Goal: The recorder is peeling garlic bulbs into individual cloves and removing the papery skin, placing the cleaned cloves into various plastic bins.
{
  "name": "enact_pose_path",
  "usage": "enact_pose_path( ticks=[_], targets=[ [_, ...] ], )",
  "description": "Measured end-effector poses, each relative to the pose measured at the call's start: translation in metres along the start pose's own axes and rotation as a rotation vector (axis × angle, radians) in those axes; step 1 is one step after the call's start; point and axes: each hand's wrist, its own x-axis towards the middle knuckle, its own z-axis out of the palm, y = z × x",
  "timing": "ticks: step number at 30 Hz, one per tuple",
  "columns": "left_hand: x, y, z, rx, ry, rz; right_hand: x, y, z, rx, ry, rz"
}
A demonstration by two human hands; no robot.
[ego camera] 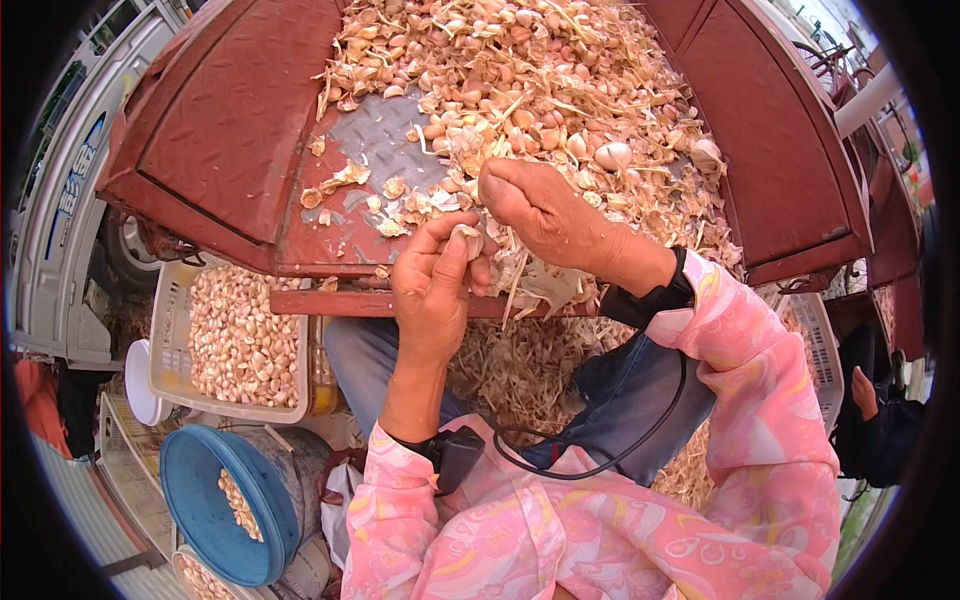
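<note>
My left hand grips a pale garlic piece between thumb and fingers, above the near edge of a red metal cart bed. Just right of it, my right hand is curled with its fingers folded in; whether anything is inside is hidden. Beyond both hands lies a large heap of garlic cloves and dry skins. A rounder whole bulb sits near my right wrist. Loose skins are scattered on the bed to the left.
Left of my knees stands a plastic crate of garlic cloves, with a white lid beside it. Nearer is a blue bucket with cloves inside. Dry stalks cover the ground between my legs. At far right another person's hand shows.
</note>
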Motion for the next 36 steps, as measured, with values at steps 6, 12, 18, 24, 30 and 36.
enact_pose_path(
  ticks=[6, 12, 18, 24, 30, 36],
  targets=[
    [-0.004, 0.002, 0.002, -0.131, 0.047, -0.036, -0.004, 0.008, -0.003, -0.038, 0.005, 0.226],
    [0.002, -0.005, 0.009, -0.15, 0.192, 0.06, -0.002, 0.003, 0.009, 0.556, -0.126, 0.222],
    [0.003, 0.002, 0.006, 0.21, 0.16, 0.102, -0.003, 0.008, -0.004, 0.713, -0.271, 0.387],
    [-0.001, 0.006, 0.0, -0.008, 0.027, -0.017, -0.001, 0.006, -0.01, 0.648, -0.425, 0.369],
    [-0.005, 0.025, -0.012, -0.134, 0.068, -0.138, -0.002, -0.006, -0.023, 0.562, -0.357, 0.415],
    [-0.036, 0.066, 0.029, -0.493, -0.303, -0.281, -0.007, 0.011, -0.014, 0.517, -0.273, 0.362]
  ],
)
